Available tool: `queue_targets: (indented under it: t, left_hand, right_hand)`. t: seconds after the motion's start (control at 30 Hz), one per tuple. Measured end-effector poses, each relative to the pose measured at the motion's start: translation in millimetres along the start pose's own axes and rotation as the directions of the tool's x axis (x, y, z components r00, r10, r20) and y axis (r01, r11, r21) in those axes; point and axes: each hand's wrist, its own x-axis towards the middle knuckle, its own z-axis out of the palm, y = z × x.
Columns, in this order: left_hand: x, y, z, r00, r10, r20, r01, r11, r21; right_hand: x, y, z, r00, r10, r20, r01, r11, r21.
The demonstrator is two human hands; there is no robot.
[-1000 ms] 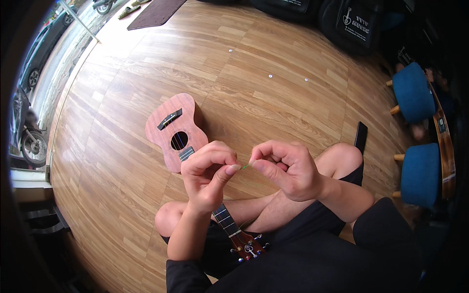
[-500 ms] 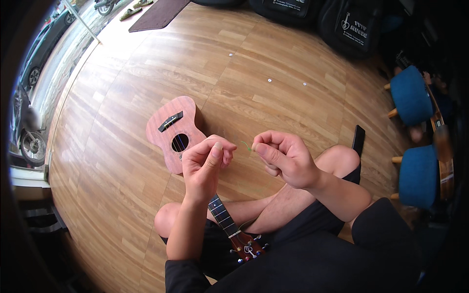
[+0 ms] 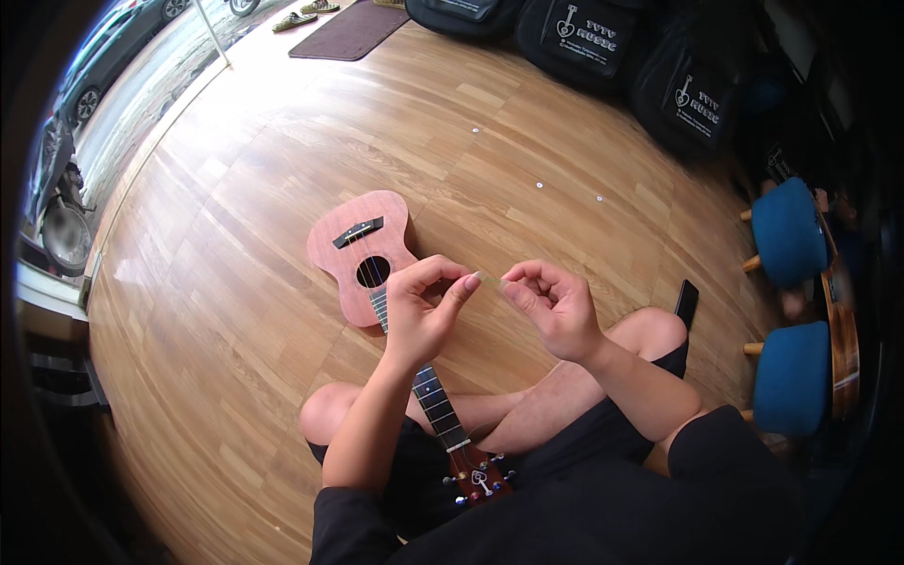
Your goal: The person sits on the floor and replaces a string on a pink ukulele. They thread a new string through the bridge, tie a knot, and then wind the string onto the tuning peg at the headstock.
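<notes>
My left hand (image 3: 424, 309) is closed in a pinch of thumb and forefinger, held above the ukulele's neck; whatever is between the fingertips is too fine to make out. Facing it across a small gap, my right hand (image 3: 556, 311) pinches a thin green string (image 3: 503, 282), of which only a faint trace shows. The ukulele (image 3: 331, 235), with a pinkish-brown body, lies face up on the floor. Its dark fretted neck (image 3: 437, 400) runs under my left forearm, and the headstock (image 3: 480, 478) with its tuning pegs rests in my lap. Strings cross the sound hole.
A black phone-like slab (image 3: 687, 303) lies beside my right knee. Two blue stools (image 3: 791, 377) stand at the right. Black instrument bags (image 3: 692, 104) line the back, near a dark mat (image 3: 348, 34). Small round discs (image 3: 540, 185) dot the wooden floor (image 3: 226, 282).
Both pinching fingertips have drawn nearer each other, and the green string has mostly gone from sight. The whole view has shifted, so the ukulele appears further right.
</notes>
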Motion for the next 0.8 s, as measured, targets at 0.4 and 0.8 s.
queue_targets:
  t: [0.4, 0.8]
  left_hand:
    - [22.0, -22.7, -51.8, 0.988, -0.147, -0.043, 0.152, 0.969, 0.193]
    - [109.1, -130.7, -160.5, 0.966, -0.050, -0.253, 0.219, 0.682, 0.698]
  right_hand:
    - [77.4, 14.4, 19.9, 0.792, -0.512, 0.334, 0.610, 0.636, -0.472]
    - [238.2, 136.9, 139.0, 0.962, 0.172, 0.214, -0.044, 0.866, -0.499]
